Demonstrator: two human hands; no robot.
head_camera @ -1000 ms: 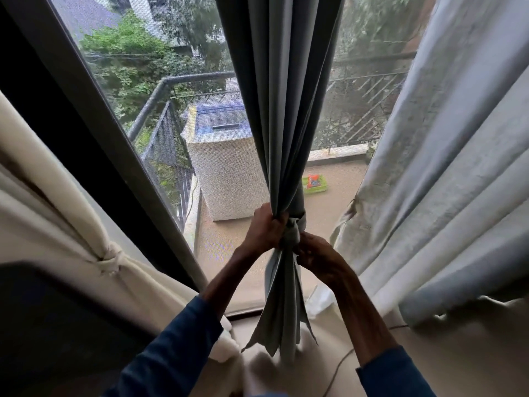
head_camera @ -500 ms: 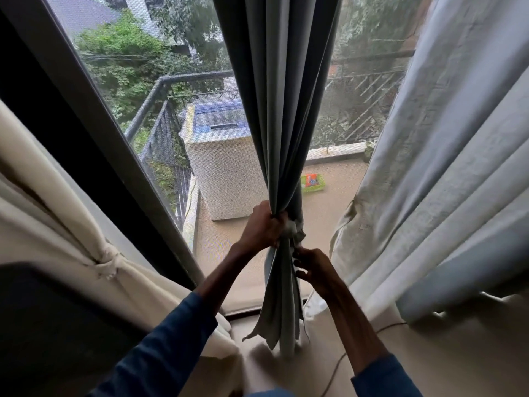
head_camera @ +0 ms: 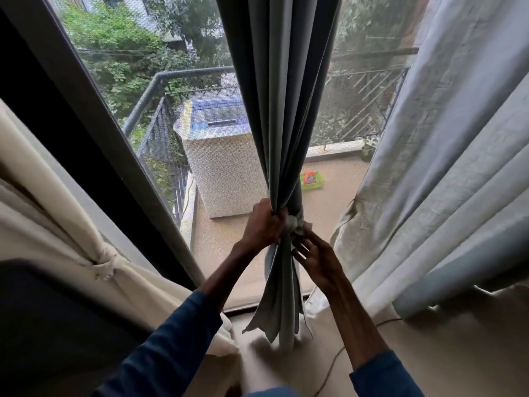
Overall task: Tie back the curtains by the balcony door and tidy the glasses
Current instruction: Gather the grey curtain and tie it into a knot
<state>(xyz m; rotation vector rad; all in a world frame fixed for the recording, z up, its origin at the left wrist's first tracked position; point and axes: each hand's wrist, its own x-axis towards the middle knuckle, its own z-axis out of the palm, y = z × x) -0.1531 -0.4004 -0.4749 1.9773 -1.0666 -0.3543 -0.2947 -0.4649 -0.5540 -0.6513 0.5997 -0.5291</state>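
Head view: left hand (head_camera: 263, 224) clenched the gathered grey-blue pleated curtain (head_camera: 280, 110) at mid-window; right hand (head_camera: 317, 259), fingers spread, reached its pale cloth tie (head_camera: 296, 223). At left the cream fabric curtain (head_camera: 57, 196) was knotted. The pale grey curtain (head_camera: 443, 167) hung loose and the glasses were unseen, so much apparently remained.

**A home, seen at the door of an upstairs balcony**

Full-length fabric drapes hang across the opening: a grey curtain (head_camera: 280, 110) in the middle, a cream curtain (head_camera: 57, 210) knotted back on the left, and a pale curtain (head_camera: 443, 181) on the right. Beyond the dark door frame (head_camera: 94, 116) lies a small balcony floor (head_camera: 329, 202) with a metal railing (head_camera: 160, 110). What looks like a top-loading washing machine (head_camera: 223, 156) stands there. Trees (head_camera: 120, 53) and a neighbouring building (head_camera: 148, 12) lie beyond.
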